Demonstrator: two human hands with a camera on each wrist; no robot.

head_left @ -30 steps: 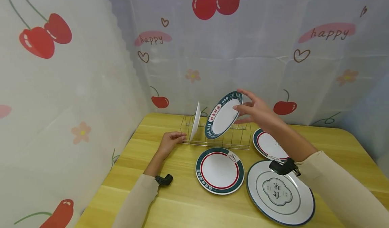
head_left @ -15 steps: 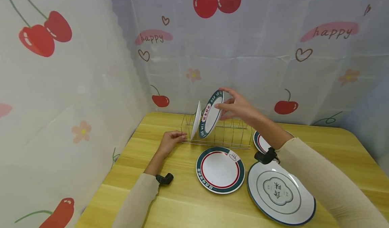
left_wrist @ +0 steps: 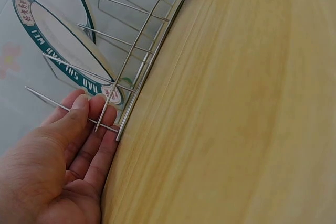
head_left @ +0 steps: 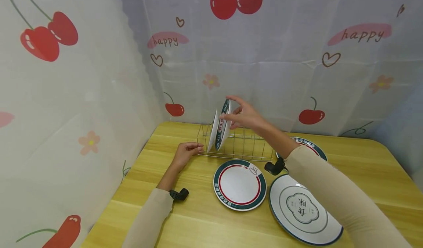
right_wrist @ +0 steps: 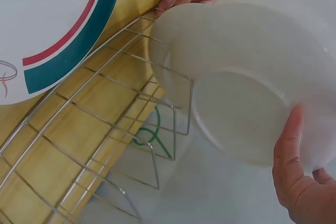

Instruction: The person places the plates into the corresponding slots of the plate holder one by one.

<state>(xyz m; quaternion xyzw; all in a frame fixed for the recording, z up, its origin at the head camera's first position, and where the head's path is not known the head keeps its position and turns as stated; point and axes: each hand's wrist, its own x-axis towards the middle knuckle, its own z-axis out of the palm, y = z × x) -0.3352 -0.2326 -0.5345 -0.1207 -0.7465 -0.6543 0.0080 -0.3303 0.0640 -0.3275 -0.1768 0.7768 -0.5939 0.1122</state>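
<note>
My right hand [head_left: 246,114] pinches the upper edge of a white plate with a green lettered rim [head_left: 222,132]. The plate stands steeply in the wire dish rack [head_left: 236,157], right beside another upright plate [head_left: 213,130] at the rack's left end. Its pale underside [right_wrist: 236,103] faces the right wrist camera, with the thumb and fingers at its edge. My left hand [head_left: 186,154] grips the rack's left end; in the left wrist view, the fingertips close around the end wires, low against the wooden table [left_wrist: 220,103].
A green-rimmed plate with a red ring [head_left: 239,185] lies flat in front of the rack. Right of it is a larger blue-edged plate [head_left: 302,207]. Another plate [head_left: 310,145] lies behind the right sleeve, partly hidden. A cherry-printed curtain [head_left: 264,75] hangs behind the table.
My right hand has carried its plate left along the rack, up beside the standing plate, and turned it more edge-on. My left hand has stayed on the rack's end.
</note>
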